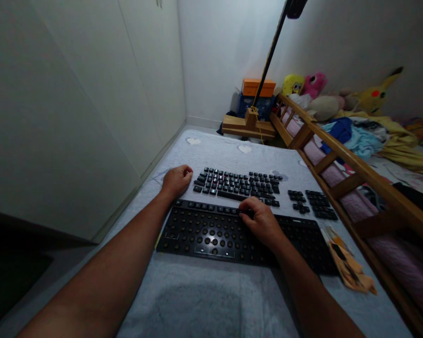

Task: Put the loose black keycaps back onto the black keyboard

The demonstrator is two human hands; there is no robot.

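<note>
A black keyboard base [204, 234] lies on the pale bedsheet, most of its key positions bare, with a row of keycaps along its top edge. My right hand [259, 219] is at that top row with fingers pressed together; whatever they grip is too small to make out. Beyond the base, loose black keycaps [232, 182] are laid out in rows, with smaller groups [320, 205] to the right. My left hand [178, 180] rests on the sheet left of the loose keycaps, its fingers curled together, and what is inside them is hidden.
An orange cloth [356, 277] with small tools lies right of the base. A wooden bed rail [359, 188] runs along the right side. White cabinet doors [91, 94] stand at the left. Behind are a wooden stand [248, 124], boxes and plush toys.
</note>
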